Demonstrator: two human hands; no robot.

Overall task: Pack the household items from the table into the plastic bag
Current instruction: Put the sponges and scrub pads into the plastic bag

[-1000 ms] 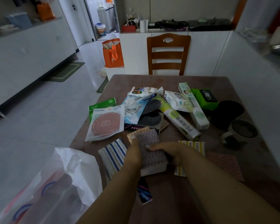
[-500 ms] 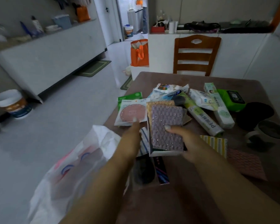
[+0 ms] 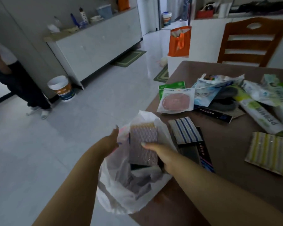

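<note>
Right hand [image 3: 160, 154] pinches the lower right edge of a flat purple-grey textured scouring-pad pack [image 3: 144, 144], thumb on its face, fingers hidden behind; pack stands upright, lower half already inside the mouth of the thin white plastic bag [image 3: 121, 190]. Left hand [image 3: 112, 141] sits at the bag's far rim, fingers mostly open; seems to hold the rim out, but actual grip is hidden. Bag hangs at the counter [image 3: 227, 168] edge, partly over the floor.

To do it well: keep the mouth spread, slide the pack down flat against the bag wall, release only once it's below the rim so it doesn't tip out.

Still on the counter: blue-striped flat cloth pack [image 3: 185, 132] just beside the bag, yellow-striped cloth pack [image 3: 268, 152], round pink pad in clear packet [image 3: 176, 101], more beyond.
</note>
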